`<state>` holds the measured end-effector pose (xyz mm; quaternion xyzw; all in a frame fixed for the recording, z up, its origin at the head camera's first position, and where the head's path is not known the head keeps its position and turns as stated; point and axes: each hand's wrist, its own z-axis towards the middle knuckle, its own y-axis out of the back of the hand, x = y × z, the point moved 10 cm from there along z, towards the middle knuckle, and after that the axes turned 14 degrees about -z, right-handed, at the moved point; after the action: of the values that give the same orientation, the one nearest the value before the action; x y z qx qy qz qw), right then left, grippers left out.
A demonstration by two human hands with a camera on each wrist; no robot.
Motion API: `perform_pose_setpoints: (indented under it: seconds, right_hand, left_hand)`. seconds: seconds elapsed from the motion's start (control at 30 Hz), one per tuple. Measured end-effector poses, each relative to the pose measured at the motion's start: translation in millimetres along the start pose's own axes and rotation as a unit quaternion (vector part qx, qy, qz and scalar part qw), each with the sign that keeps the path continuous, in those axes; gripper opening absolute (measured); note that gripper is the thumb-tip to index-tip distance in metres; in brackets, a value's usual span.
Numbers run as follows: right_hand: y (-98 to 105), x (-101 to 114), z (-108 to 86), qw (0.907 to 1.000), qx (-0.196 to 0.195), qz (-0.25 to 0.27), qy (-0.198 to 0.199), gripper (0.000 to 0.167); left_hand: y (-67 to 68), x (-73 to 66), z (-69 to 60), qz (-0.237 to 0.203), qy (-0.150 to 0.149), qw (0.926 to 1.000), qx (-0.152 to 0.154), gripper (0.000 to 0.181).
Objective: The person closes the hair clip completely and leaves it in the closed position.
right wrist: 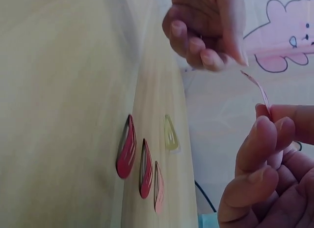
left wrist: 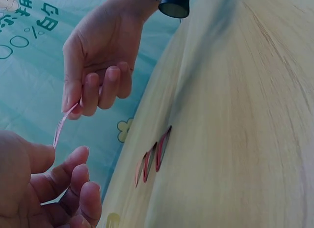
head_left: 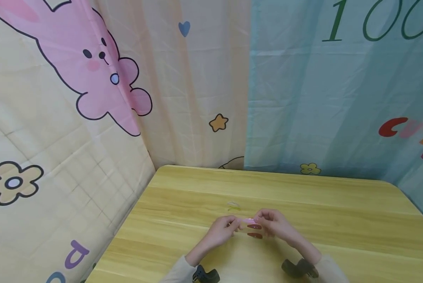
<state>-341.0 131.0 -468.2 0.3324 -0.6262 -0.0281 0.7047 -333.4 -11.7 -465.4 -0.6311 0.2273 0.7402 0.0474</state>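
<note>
A thin pink snap hair clip [right wrist: 261, 93] spans the space between both hands, above the table. My right hand [head_left: 275, 225] pinches one end of it between thumb and index finger. At the clip's other end is my left hand [head_left: 221, 231]; its thumb is at the tip, while its index finger stands apart from the thumb in the left wrist view. Below, two red hair clips [right wrist: 126, 150] and a pale pink clip [right wrist: 159, 188] lie side by side on the table. A yellow-green clip [right wrist: 170, 135] lies a little apart from them.
The wooden table [head_left: 338, 220] has a light grain and rounded far corners. Printed curtains [head_left: 197, 78] hang behind it and along the left side. Dark wrist-worn cameras [head_left: 299, 269] sit on both wrists.
</note>
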Motion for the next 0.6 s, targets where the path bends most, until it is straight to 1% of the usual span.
perform_pose_setpoints:
  seconds: [0.13,0.33,0.4,0.6]
  right_hand:
    - [7.0,-9.0,5.2,0.9994,-0.025,-0.014,-0.019,0.022]
    - [16.9,-18.4,14.1,0.9978,-0.047,-0.045,-0.013,0.020]
    - [20.3,-23.3,17.2,0.9964,-0.055,-0.062,-0.016,0.020]
    - [28.6,-39.1,28.6,0.9909,-0.071,-0.103,-0.049,0.017]
  left_hand:
    - [4.1,6.5,-2.4,0.005,0.000,1.0000,-0.001,0.034]
    - [9.1,11.4,-5.4,0.007,-0.002,1.0000,-0.003,0.032]
    - [10.4,12.0,-6.3,0.005,-0.004,1.0000,-0.004,0.032]
    - [14.0,13.6,-8.5,0.008,-0.002,0.9999,-0.008,0.032]
